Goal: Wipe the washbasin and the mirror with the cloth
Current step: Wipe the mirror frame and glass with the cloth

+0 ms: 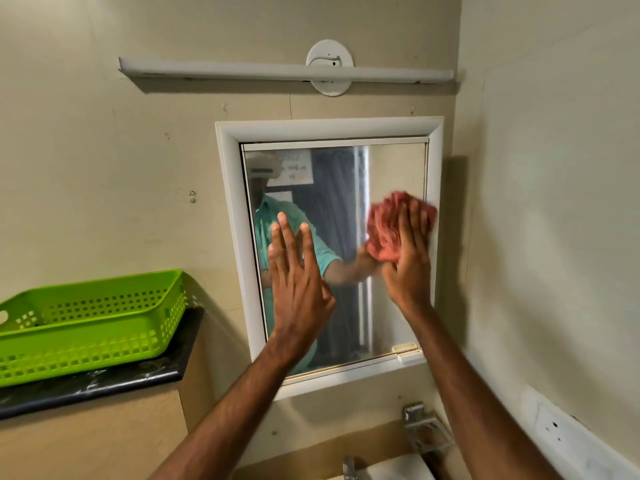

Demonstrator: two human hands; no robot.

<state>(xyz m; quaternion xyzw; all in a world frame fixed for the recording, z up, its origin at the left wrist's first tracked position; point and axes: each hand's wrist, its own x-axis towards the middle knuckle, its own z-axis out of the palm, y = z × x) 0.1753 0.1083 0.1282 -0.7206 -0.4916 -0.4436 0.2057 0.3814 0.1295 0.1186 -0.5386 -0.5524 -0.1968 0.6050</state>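
Right hand (410, 268) – fingers straight – presses cloth (382, 225) on mirror (394, 168) at 3 o'clock; left hand (294, 285) flat, fingers wide, at 8 o'clock.

Basket (86, 344): green plastic with perforated walls and a handle cut-out in its left end. It sits on the worktop at far left.
Worktop (104, 386): black and glossy with pale veining and a rounded front edge. It abuts the back wall.
Cabinet front (86, 441): plain beige panel directly beneath the worktop.
Tube light (242, 70): long white fitting, mounted horizontally high on the back wall.
Base plate (329, 51): round and white, behind the tube light near its middle.
Back wall (104, 168): beige panels, scuffed, with a small screw fixing (192, 196).
Metal holder (427, 427): chrome bracket low on the back wall; detail blurred.
Socket plate (554, 427): white, low on the right wall, pin holes visible.
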